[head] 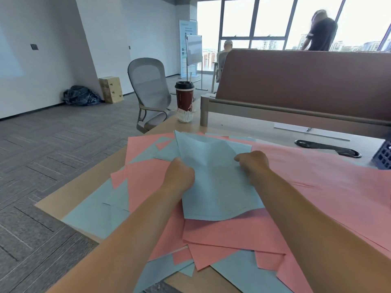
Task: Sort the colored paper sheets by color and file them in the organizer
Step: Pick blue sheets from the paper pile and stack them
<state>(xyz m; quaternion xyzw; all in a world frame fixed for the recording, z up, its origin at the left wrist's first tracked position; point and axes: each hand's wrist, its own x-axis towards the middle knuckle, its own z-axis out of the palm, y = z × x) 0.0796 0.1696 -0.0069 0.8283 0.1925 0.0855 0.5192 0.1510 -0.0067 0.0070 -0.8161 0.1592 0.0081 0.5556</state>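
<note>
Hidden beneath the paper: most fingers of both hands. Left hand (179,173) curled round the left edge of a pale blue stack (215,187) at frame centre; right hand (252,164) pinching its right edge, thumb on top. Bowed between the two grips, above the scattered pile. Cannot tell whether one sheet or several.

Cut off at the right edge: a dark mesh organizer (384,155), only a corner showing, compartments out of view. Cut off too, at lower right and bottom: pink sheets (328,176) and loose blue sheets (93,214), overlapping across the table (84,187) so thickly that no count is possible.

Counted: two hands, two paper colours, one organizer. Near the table's far corner, upper centre, one lidded red cup (184,96), with one crumpled white wad (185,116) just in front of it. Behind the cup, one grey mesh chair (148,89). At upper right, two blurred people (321,32) by the windows, beyond a brown divider (296,81).
</note>
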